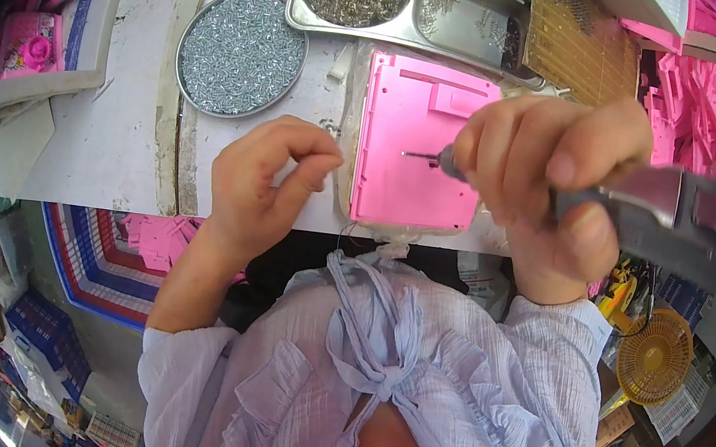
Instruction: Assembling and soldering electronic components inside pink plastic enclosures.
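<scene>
A pink plastic housing (408,189) lies on the white table in front of me, on what looks like a clear plastic sheet. My right hand (549,164) is wrapped round a dark electric screwdriver (689,211). Its thin bit points left over the middle of the housing; whether the tip touches it I cannot tell. Just left of the housing, my left hand (264,178) is raised with thumb and fingertips pinched together. Anything between those fingertips is too small to make out.
A round metal tray (220,114) full of silvery screws stands at the left. Behind the housing is a divided steel tray (468,56) with small metal parts. Pink plastic parts (704,103) are heaped at the far right. A striped basket (86,272) sits below the table's left edge.
</scene>
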The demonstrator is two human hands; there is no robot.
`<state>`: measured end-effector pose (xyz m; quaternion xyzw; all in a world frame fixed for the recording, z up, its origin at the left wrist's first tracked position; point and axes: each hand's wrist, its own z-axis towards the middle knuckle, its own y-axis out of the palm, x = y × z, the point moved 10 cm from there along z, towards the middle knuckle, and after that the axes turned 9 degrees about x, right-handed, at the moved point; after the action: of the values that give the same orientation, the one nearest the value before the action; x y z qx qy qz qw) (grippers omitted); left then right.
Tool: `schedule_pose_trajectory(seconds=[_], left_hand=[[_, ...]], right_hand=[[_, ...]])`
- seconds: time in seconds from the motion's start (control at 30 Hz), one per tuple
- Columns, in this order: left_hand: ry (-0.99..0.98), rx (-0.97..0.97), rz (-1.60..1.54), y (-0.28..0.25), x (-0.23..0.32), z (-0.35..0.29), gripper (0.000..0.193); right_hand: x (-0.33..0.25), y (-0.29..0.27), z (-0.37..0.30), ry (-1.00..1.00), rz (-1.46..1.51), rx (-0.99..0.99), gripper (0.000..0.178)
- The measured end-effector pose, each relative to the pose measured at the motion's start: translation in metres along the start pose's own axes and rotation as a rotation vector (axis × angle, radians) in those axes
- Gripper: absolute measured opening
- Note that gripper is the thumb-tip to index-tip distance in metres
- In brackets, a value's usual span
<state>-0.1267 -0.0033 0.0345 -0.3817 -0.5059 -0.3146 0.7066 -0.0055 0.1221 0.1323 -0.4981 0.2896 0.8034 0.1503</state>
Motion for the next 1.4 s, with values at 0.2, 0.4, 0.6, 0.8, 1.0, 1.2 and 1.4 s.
schedule_pose_trajectory(seconds=[0.2, 0.4, 0.6, 0.8, 1.0, 1.2, 1.4], left_hand=[[-0.011, 0.034, 0.024, -0.009, -0.023, -0.002, 0.008], [-0.042, 0.045, 0.1, -0.009, -0.021, 0.008, 0.009], [0.08, 0.092, 0.118, -0.005, -0.018, 0.012, 0.009], [0.18, 0.103, 0.184, -0.002, -0.014, 0.01, 0.013], [0.277, 0.147, 0.184, -0.003, -0.003, 0.008, 0.017], [0.37, 0.188, 0.214, 0.002, 0.013, 0.004, 0.019], [0.305, 0.192, 0.09, 0.005, 0.014, -0.003, 0.02]], right_hand=[[0.023, -0.019, 0.044, -0.15, -0.042, -0.08, 0.019], [0.06, -0.018, 0.056, -0.079, 0.039, -0.099, 0.011], [0.085, -0.016, 0.056, -0.038, -0.072, 0.014, 0.008], [0.084, -0.014, 0.053, -0.015, -0.035, -0.043, 0.012], [0.062, 0.0, 0.034, -0.076, -0.177, -0.069, 0.02], [0.077, -0.006, 0.031, -0.067, -0.296, 0.041, 0.017], [0.014, 0.018, 0.027, -0.053, -0.031, -0.068, 0.022]])
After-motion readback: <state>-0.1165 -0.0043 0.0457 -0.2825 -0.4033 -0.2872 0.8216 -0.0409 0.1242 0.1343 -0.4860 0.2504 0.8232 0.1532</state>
